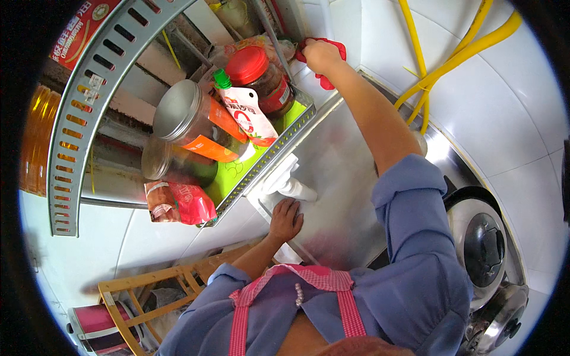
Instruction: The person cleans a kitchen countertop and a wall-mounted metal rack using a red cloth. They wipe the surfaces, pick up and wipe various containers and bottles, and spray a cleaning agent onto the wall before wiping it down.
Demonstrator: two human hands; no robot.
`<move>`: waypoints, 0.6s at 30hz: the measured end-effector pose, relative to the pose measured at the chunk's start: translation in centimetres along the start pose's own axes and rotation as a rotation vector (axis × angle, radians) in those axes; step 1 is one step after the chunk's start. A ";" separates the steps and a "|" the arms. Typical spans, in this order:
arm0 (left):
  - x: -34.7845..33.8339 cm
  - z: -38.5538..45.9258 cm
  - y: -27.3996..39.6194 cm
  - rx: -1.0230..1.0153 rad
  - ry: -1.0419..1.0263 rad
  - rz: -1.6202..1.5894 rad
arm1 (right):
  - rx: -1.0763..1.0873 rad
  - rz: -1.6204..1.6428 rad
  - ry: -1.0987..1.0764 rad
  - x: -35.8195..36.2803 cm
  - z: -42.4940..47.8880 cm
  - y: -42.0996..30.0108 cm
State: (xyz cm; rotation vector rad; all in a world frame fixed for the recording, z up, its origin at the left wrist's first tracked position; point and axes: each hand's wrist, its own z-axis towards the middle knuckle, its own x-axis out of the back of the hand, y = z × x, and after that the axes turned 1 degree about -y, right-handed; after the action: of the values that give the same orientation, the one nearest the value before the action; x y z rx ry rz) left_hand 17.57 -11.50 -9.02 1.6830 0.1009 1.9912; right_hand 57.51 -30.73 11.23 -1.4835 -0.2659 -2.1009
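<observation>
My right hand (321,57) is stretched far forward and grips a red cloth (336,46), pressed to the white tiled wall in the corner behind the shelf. My left hand (286,221) rests on the near left edge of a stainless steel countertop (343,178), fingers slightly apart and holding nothing. Just beyond its fingertips is a white plastic object (299,189), possibly a spray bottle; its exact kind is unclear. The steel surface looks hazy with reflections.
A metal wall rack (262,164) juts out at left, carrying a red-lidded jar (262,80), a squeeze pouch (247,113), a clear canister (200,124) and a red packet (182,202). Yellow hoses (445,66) hang at right above a lidded pot (478,249). A wooden frame (151,285) stands lower left.
</observation>
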 end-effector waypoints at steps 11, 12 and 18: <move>-0.1 0.0 -0.2 0.028 -0.022 0.026 | 0.365 -0.018 -0.030 -1.1 -1.4 -1.9; 0.1 -0.1 -0.3 0.027 -0.030 0.016 | 0.351 -0.056 -0.024 -0.6 -1.3 -1.2; 0.2 0.0 0.1 -0.016 0.022 -0.009 | 0.087 -0.096 0.001 0.5 -1.0 0.3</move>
State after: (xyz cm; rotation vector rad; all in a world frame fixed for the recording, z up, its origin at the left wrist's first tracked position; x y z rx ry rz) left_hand 17.49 -11.50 -8.79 1.6480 0.1002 1.9997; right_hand 56.79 -31.62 11.29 -1.4443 -0.4304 -2.1368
